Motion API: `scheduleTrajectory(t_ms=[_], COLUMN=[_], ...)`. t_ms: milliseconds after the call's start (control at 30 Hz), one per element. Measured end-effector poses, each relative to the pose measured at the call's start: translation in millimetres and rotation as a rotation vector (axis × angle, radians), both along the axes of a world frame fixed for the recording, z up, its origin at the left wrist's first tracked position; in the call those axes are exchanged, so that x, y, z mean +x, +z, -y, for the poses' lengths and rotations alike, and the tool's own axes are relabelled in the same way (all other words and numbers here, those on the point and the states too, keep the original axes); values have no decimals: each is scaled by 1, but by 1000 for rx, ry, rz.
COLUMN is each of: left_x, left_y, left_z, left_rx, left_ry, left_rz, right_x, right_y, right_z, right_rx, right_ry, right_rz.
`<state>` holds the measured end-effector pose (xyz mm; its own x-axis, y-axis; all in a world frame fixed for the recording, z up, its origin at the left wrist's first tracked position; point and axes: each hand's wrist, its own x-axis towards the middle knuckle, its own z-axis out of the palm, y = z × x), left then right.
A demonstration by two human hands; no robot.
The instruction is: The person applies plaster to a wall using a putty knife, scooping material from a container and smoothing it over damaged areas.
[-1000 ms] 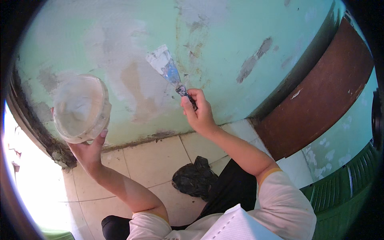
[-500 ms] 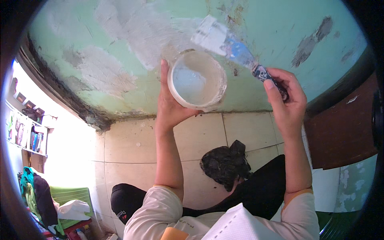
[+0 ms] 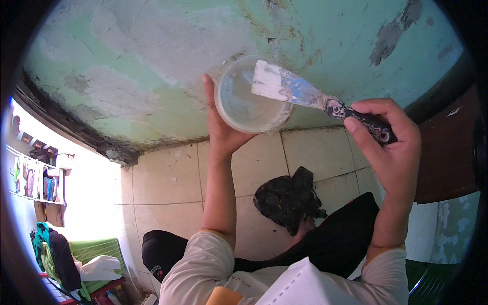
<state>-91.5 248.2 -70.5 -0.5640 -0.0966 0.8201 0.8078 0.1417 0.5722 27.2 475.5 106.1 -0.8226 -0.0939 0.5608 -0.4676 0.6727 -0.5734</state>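
Left hand point(image 3: 223, 136) wrapped round tub point(image 3: 231, 113), up in front of wall point(image 3: 168, 109). Right hand point(image 3: 394, 150) closed on scraper point(image 3: 305, 94), blade over tub mouth; can't tell if touching. Clumsy rim bump or tilted tub, white gunk point(image 3: 268, 81) could splat floor point(image 3: 168, 178) imo.

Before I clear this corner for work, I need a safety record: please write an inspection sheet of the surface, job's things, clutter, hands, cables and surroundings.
Surface: green wall with pale patches and grey spots; tiled floor below.
Job's things: putty knife, blade whitened, overlapping the mouth of a translucent plastic tub; contact unclear.
Clutter: crumpled black plastic on the floor beside the person's foot.
Hands: left hand holds the tub; right hand grips the knife's handle.
Cables: nothing seen clearly.
Surroundings: brown panel right; shelf and piled clothes left.
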Motion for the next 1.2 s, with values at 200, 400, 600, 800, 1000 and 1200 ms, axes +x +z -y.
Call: scheduleTrajectory(t_ms=[200,400,600,800,1000,1200], left_x=[2,0,3,3,-1,6], left_y=[-3,-7,4,6,0,17], left_z=[-3,-6,-10,-6,-2,3], left_rx=[-188,-303,-316,-297,-264,-292], left_ry=[165,237,202,285,312,361], left_rz=[-85,-139,-207,-230,-249,-147], right_x=[-8,-11,-19,-25,-19,-10], right_y=[-4,-6,-7,-16,-17,-13], right_z=[3,7,6,6,12,21], right_rx=[277,498,652,652,600,566], right_ry=[-2,-35,-52,-72,-53,-41], right_rz=[-143,-290,-293,-225,-108,-75])
